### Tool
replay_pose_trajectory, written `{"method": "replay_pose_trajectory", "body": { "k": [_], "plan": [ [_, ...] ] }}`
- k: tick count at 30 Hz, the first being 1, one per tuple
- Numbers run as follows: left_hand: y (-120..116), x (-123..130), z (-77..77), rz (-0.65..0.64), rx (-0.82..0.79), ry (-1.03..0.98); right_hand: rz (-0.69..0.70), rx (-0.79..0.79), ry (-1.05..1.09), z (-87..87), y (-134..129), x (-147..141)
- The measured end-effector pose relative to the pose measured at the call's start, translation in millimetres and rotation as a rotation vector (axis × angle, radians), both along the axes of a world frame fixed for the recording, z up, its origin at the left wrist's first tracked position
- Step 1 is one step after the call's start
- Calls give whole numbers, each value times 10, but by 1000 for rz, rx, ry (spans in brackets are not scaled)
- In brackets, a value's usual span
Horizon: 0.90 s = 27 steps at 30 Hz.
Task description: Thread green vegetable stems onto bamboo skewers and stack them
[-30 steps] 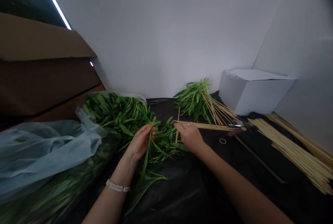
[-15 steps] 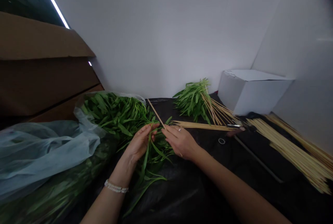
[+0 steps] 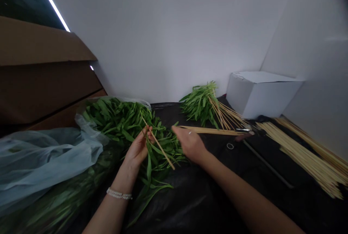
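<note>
Pinched in my left hand (image 3: 140, 146) are a thin wooden skewer (image 3: 162, 149) and a stem of long-leaved greens (image 3: 149, 165). The skewer slants from the upper left down toward me, its lower end free above the loose greens (image 3: 170, 143). My right hand (image 3: 191, 144) is apart from the skewer, at the right edge of those greens. Its fingers point left and are partly blurred, so I cannot see whether they hold anything. Left of my hands, more greens (image 3: 108, 118) spill from a clear plastic bag (image 3: 54, 154).
At the back, greens on skewers (image 3: 201, 103) lie in a pile. A few bare skewers (image 3: 209, 130) lie before it. Far right is a large skewer bundle (image 3: 301, 156), near a white box (image 3: 261, 96), scissors (image 3: 244, 132) and a ring (image 3: 230, 146). Cardboard (image 3: 40, 45) stands left.
My right hand has let go of the skewer and moved slightly right. The skewer now sits in my left hand with its lower end swung down toward me. My left hand has shifted a little left.
</note>
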<state>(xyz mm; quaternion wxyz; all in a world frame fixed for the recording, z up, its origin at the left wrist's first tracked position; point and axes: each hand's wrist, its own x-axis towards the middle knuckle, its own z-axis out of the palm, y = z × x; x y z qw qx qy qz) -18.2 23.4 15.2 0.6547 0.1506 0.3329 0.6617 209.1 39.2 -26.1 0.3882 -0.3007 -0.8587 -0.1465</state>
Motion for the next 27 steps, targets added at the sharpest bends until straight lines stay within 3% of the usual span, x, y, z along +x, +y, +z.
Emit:
{"method": "replay_pose_trajectory", "body": {
  "k": [4,7,11,13,21,27],
  "plan": [
    [-14,133,-68,-33,-42,36,-463,-273,-37,-102,327,380],
    [-97,253,-120,-191,33,140,-658,-412,-138,-217,492,613],
    [-245,377,-142,-568,133,318,-699,-490,-160,-294,560,708],
    [-283,407,-149,-642,138,399,-704,-555,-160,-273,561,712],
    [-204,339,-180,-512,123,442,-759,-762,-109,-178,575,769],
    [-190,327,-176,-471,97,426,-719,-675,-95,-231,594,765]
  ]
}}
